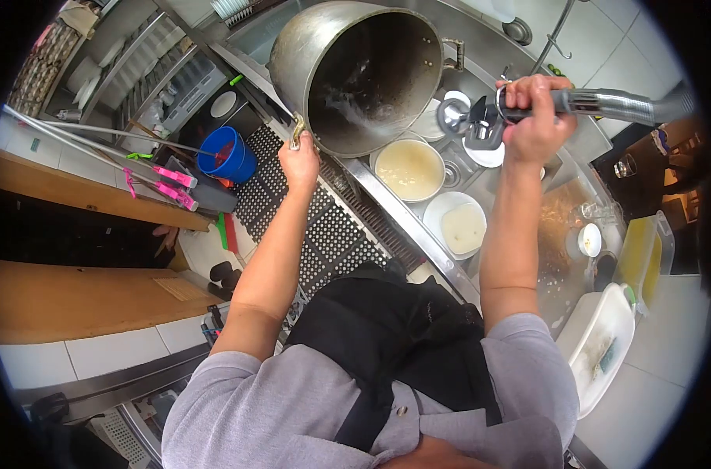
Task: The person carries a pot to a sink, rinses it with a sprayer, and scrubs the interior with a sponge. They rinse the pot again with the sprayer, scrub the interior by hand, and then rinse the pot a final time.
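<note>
A big metal stockpot [293, 59] lies tilted on its side at the sink, its mouth facing me. My left hand [300, 162] is closed around the pot's near handle [298, 131]; the other handle sticks out at the far right. My right hand [539, 117] grips a spray nozzle [452, 116] on a flexible metal hose [610, 105], pointed toward the pot's mouth. Whitish water streaks show inside the pot. Below the nozzle, a round container of cloudy liquid [409, 169] and a white bowl [441, 209] stand in the sink.
The steel sink's front edge [418, 238] runs diagonally before me. To the right are a small white bowl [589, 239], a white tub [606, 344] and a yellowish container [641, 258]. On the left stand a blue bucket [228, 156], pink-clipped mop handles [173, 185] and a dish rack [156, 74].
</note>
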### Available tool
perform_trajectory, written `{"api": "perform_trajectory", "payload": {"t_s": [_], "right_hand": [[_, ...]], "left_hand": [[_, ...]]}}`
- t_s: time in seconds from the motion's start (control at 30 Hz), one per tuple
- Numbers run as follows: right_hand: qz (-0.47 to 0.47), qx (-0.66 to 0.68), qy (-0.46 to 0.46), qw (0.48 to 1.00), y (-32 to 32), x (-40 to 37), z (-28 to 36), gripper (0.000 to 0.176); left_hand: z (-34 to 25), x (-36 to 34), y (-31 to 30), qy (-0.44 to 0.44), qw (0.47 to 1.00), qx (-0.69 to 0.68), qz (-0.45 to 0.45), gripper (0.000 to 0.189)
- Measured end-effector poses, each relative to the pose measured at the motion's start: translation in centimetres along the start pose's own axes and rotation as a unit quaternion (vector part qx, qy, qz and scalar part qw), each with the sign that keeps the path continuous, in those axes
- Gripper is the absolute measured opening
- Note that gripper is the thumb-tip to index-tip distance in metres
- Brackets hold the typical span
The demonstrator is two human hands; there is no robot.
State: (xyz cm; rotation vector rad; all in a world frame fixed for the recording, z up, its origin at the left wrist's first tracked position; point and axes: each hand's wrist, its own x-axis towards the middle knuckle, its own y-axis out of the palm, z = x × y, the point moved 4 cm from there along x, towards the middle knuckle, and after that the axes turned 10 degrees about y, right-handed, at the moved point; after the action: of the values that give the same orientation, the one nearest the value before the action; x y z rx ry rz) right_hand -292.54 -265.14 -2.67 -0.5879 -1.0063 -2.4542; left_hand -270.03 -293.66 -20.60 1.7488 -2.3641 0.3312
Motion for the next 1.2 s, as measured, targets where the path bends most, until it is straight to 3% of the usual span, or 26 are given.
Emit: {"api": "perform_trajectory", "payload": {"t_s": [0.07, 0.13, 0.27, 0.33, 0.4, 0.47, 0.53, 0.57, 0.6, 0.67, 0.73, 0.83, 0.9, 0.97, 1.0, 1.07, 1.2], "right_hand": [[0.007, -0.054, -0.048, 0.997, 0.0, -0.1, -0.3, 0.010], [0.029, -0.038, -0.059, 0.997, -0.2, 0.1, -0.5, 0.010], [0.058, 0.087, -0.006, 0.994, 0.2, -0.3, -0.1, 0.010], [0.063, 0.087, 0.000, 0.994, 0.3, -0.3, -0.1, 0.010], [0.046, -0.009, -0.026, 0.999, 0.4, -0.4, 0.1, 0.011], [0.050, -0.015, -0.029, 0.998, 0.5, -0.4, 0.3, 0.011], [0.053, -0.019, -0.028, 0.998, 0.7, -0.3, 0.5, 0.011], [0.050, 0.054, -0.018, 0.997, 0.7, -0.2, 0.6, 0.010], [0.046, 0.125, -0.008, 0.991, 0.4, -0.1, 0.6, 0.009], [0.032, 0.112, -0.025, 0.993, -0.2, 0.5, 0.2, 0.007], [0.030, 0.013, -0.099, 0.995, -0.3, 0.7, 0.3, 0.007], [0.026, 0.079, -0.092, 0.992, 0.1, 1.2, 0.6, 0.006], [0.021, 0.103, -0.107, 0.989, -0.1, 1.8, 0.5, 0.006], [-0.005, 0.065, -0.116, 0.991, 0.3, 2.1, 0.7, 0.008], [-0.037, 0.020, -0.128, 0.991, 0.6, 2.0, 0.9, 0.011], [-0.015, 0.050, -0.077, 0.996, -0.2, 2.9, 0.5, 0.016], [0.047, 0.045, -0.075, 0.995, -2.2, 4.5, -0.9, 0.019]], "left_hand": [[-0.3, -0.1, -0.2, 0.014, 1.000, -0.005, 0.008, 0.022], [-1.1, 0.8, -0.3, 0.087, 0.994, 0.039, 0.049, 0.024], [-10.6, 3.7, 0.7, 0.207, 0.938, 0.247, 0.126, 0.040], [-14.2, 6.1, 2.1, 0.176, 0.928, 0.281, 0.168, 0.056], [-16.7, 8.2, 3.9, 0.240, 0.895, 0.328, 0.183, 0.068], [-18.7, 9.5, 6.3, 0.255, 0.855, 0.398, 0.214, 0.067], [-19.6, 9.7, 8.3, 0.264, 0.850, 0.391, 0.236, 0.070], [-19.9, 9.5, 9.3, 0.274, 0.846, 0.377, 0.260, 0.073], [-20.0, 9.2, 10.0, 0.273, 0.845, 0.379, 0.260, 0.073], [-20.3, 8.7, 11.1, 0.278, 0.838, 0.386, 0.268, 0.075], [-20.3, 8.6, 11.8, 0.264, 0.833, 0.399, 0.276, 0.077], [-20.6, 8.4, 12.1, 0.257, 0.826, 0.416, 0.279, 0.080], [-21.1, 7.5, 11.5, 0.285, 0.845, 0.360, 0.275, 0.048], [-19.0, 8.4, 11.6, 0.243, 0.866, 0.360, 0.245, 0.074], [-20.6, 7.2, 10.6, 0.205, 0.858, 0.383, 0.273, 0.075], [-19.1, 8.0, 10.2, 0.174, 0.875, 0.366, 0.264, 0.074], [-18.5, 7.8, 8.4, 0.124, 0.899, 0.344, 0.240, 0.070]]}}
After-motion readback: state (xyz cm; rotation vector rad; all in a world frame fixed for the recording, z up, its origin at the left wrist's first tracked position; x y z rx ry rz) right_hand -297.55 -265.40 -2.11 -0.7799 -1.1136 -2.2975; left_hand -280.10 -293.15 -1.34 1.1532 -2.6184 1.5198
